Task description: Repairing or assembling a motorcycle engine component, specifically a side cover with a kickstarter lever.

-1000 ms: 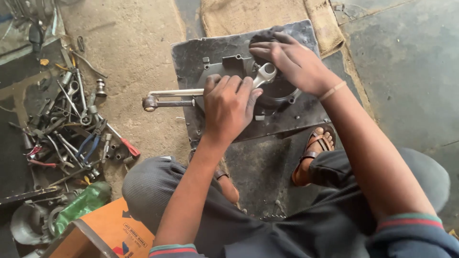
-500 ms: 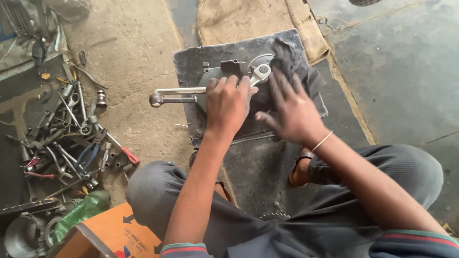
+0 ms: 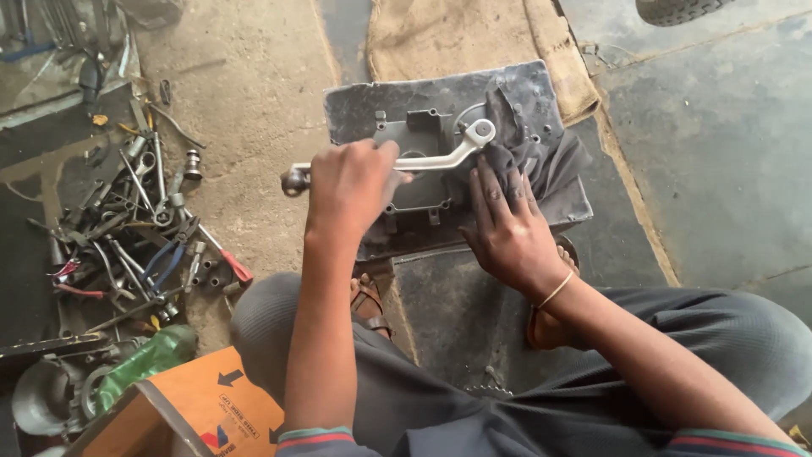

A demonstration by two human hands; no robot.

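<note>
Two hands (lever (image 3: 423,161), rag (image 3: 524,152))

Soft, even daylight falls across your work area, bright enough to read every surface without harsh glare. Your left hand (image 3: 353,182) and right hand (image 3: 507,228) cast only faint, short shadows onto the dark metal plate (image 3: 364,106) beneath them. A pale sheen catches the silver lever (image 3: 440,156) lying across that plate. Left of the plate, the tool pile (image 3: 135,228) sits in duller, murkier light. Focus holds sharp at the plate, softening slightly toward the frame's corners, with mild wide-angle stretching there.
</note>
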